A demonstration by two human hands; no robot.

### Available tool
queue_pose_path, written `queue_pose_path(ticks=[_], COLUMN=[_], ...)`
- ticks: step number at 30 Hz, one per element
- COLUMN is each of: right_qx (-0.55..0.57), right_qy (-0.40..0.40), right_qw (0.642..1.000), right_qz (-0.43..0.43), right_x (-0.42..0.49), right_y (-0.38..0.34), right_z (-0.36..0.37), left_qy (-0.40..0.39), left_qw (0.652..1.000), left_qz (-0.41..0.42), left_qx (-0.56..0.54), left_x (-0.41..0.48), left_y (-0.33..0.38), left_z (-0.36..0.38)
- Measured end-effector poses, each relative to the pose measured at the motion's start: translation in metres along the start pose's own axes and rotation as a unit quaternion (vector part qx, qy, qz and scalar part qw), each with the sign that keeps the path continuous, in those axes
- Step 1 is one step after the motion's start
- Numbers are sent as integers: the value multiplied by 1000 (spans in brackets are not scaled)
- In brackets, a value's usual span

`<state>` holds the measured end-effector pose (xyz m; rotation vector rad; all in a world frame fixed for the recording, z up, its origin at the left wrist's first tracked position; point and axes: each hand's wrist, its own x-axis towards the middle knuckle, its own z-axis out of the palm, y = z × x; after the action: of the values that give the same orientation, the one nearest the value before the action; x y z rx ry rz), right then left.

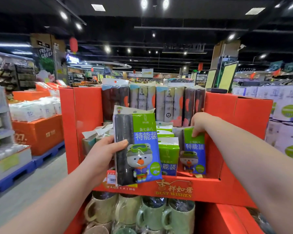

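Note:
My left hand (103, 153) grips a pack of black rolls (137, 147) with a green-and-blue label and a cartoon bear, held upright in front of a red cardboard display stand (227, 115). My right hand (201, 123) reaches into the stand's shelf and pinches the top of a second, matching pack (194, 149) that stands upright at the shelf's right side. More packs of the same kind (168, 154) stand between the two.
Taller packs of grey and dark rolls (147, 98) fill the stand's upper tier. Green and beige mugs (150, 215) sit in the tier below. An orange carton display (39, 134) on blue pallets stands at left, white boxes (284, 105) at right. A grey aisle floor (32, 188) runs left.

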<state>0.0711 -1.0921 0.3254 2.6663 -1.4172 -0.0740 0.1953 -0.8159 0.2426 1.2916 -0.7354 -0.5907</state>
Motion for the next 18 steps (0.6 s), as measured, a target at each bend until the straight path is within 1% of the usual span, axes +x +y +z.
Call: queue_pose_path(ticks=[2,4,6,7,10,12,13,14,15,16,17,18], right_qx=[-52,-85,-86,-90,-63,40,117,200,280,355,416,437], right_qy=[14,55,114,130,130,143,165,196,209,197,165,130], right_qw=[999,995,990,987,989,988,977,956,930,903,878,867], right_qz=[10,-4,-14,-11,-13,-41,-65,-91,-114,-139,-168,-202], right_x=[5,4,8,8,7,6,4,-3,-13,-26,-40,-55], right_y=[1,3,6,6,2,2,1,-1,-4,-7,-8,-10], right_z=[16,24,32,36,39,27,18,7,-4,-15,-25,-34], left_qy=[-4,-3,-2,-1,-1,-3,-6,-10,-13,-17,-24,-33], left_qw=[1000,1000,1000,1000,1000,1000,1000,999,999,999,999,999], left_qz=[-2,-3,-4,-5,-10,-13,-15,-16,-15,-15,-16,-16], left_qx=[-7,-15,-22,-24,-29,-24,-25,-28,-28,-25,-21,-11], left_x=[-1,-1,-2,-2,-3,-1,1,3,4,7,8,11], left_y=[0,-1,-1,-1,-2,-2,-1,-1,-1,0,1,2], left_z=[-1,-2,-3,-2,1,5,7,11,16,23,31,39])
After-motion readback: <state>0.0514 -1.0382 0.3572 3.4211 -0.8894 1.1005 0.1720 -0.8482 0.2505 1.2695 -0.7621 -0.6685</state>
